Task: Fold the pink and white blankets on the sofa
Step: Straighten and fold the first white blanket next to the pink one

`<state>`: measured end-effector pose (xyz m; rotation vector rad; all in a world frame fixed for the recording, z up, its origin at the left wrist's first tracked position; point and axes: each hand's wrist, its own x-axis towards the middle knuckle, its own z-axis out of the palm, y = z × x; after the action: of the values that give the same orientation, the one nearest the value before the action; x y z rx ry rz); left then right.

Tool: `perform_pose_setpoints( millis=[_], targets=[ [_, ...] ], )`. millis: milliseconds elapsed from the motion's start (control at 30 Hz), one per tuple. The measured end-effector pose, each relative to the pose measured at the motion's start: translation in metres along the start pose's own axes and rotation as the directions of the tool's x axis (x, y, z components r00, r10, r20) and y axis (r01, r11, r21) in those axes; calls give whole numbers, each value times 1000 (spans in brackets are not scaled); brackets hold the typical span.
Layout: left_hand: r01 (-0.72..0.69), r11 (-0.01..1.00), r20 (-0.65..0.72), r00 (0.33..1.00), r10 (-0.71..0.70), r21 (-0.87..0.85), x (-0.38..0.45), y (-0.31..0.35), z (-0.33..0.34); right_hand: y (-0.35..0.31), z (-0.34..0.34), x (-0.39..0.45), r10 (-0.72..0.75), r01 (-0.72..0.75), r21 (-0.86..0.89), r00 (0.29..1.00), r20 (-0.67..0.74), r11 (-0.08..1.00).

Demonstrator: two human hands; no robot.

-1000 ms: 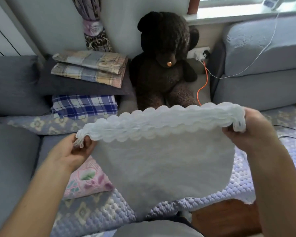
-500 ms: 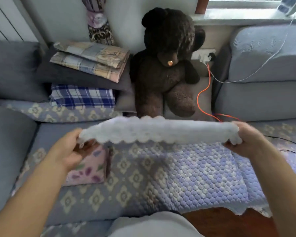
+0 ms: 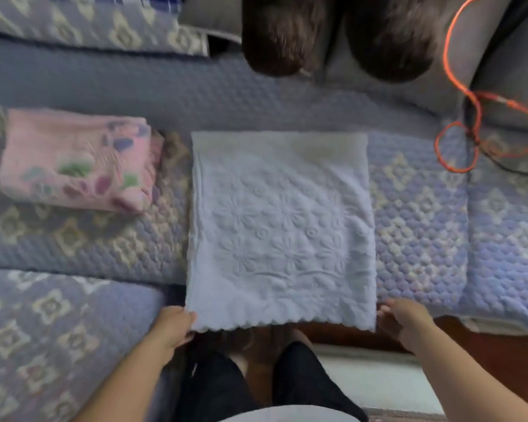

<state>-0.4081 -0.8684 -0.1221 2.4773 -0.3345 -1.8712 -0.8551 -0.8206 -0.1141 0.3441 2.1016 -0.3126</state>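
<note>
Two hands work the white blanket [image 3: 281, 229] spread flat on the sofa [image 3: 421, 226]: left hand [image 3: 173, 325] pinches its near corner, right hand [image 3: 404, 319] hovers open beside it, squaring the fold; pink blanket [image 3: 73, 161] lies folded alongside.

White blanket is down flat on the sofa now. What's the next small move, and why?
Probably pinch the near scalloped corners and fold them away to the far edge. The white blanket lies flat but larger than the folded pink blanket, and the left hand and right hand sit at those corners.
</note>
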Motion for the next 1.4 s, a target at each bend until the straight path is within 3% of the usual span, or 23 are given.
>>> perform_pose_setpoints(
  millis=[67, 133, 233, 300, 367, 467, 500, 533, 600, 633, 667, 700, 767, 867, 967, 1133, 1200, 1300, 1400],
  targets=[
    [37, 999, -29, 999, -37, 7, 15, -15, 6, 15, 6, 16, 30, -31, -21, 998, -61, 999],
    [19, 993, -39, 999, -14, 115, 25, -23, 6, 23, 15, 26, -15, 2, -216, 998, -60, 976],
    [-76, 948, -74, 992, 103, 309, 35, -30, 2, 6, 45, 17, -302, 256, -642, 953, 39, 723],
    [-106, 888, -85, 984, 160, 447, 43, -31, 2, -21, 83, -18, -519, 465, -713, 839, 164, 525],
    [-90, 868, -93, 984, 154, 488, 58, -35, 4, -48, 131, -49, -699, 656, -668, 658, 279, 351],
    [-32, 867, -177, 975, 137, 497, 72, -40, 14, -80, 216, -83, -746, 847, -498, 452, 488, 188],
    [-92, 841, -252, 931, 262, 533, 73, -37, 19, -89, 244, -89, -728, 891, -436, 381, 569, 125],
    [-227, 771, -278, 842, 462, 595, 70, -29, 26, -97, 272, -94, -718, 923, -380, 300, 628, 53],
    [-537, 450, -84, 572, 816, 714, 60, 3, 44, -115, 321, -98, -722, 953, -289, 138, 678, -90],
    [-626, 262, 57, 441, 896, 734, 61, 24, 54, -125, 341, -97, -730, 955, -267, 94, 677, -125],
    [-658, 127, 157, 355, 921, 742, 68, 45, 62, -135, 358, -94, -740, 957, -263, 89, 667, -122],
    [-655, 73, 201, 333, 921, 752, 80, 63, 68, -143, 370, -90, -744, 957, -269, 104, 660, -105],
    [-592, 142, 122, 383, 916, 793, 115, 89, 68, -154, 381, -79, -749, 950, -294, 121, 652, -102],
    [-482, 313, -58, 472, 880, 818, 154, 95, 44, -154, 378, -67, -740, 945, -234, -11, 673, -227],
    [-488, 280, -34, 454, 891, 827, 159, 93, 34, -156, 379, -70, -684, 907, -238, -71, 726, -347],
    [-491, 302, -54, 455, 889, 817, 153, 86, 34, -184, 404, -90, -556, 632, -301, -251, 793, -714],
    [-474, 306, -66, 457, 887, 826, 149, 79, 37, -203, 419, -93, -537, 544, -348, -236, 810, -763],
    [-485, 283, -54, 434, 900, 827, 147, 68, 39, -229, 438, -96, -509, 471, -394, -141, 849, -789],
    [-437, 251, -53, 415, 908, 864, 143, 55, 35, -247, 445, -98, -409, 405, -296, -226, 884, -865]
  ],
)
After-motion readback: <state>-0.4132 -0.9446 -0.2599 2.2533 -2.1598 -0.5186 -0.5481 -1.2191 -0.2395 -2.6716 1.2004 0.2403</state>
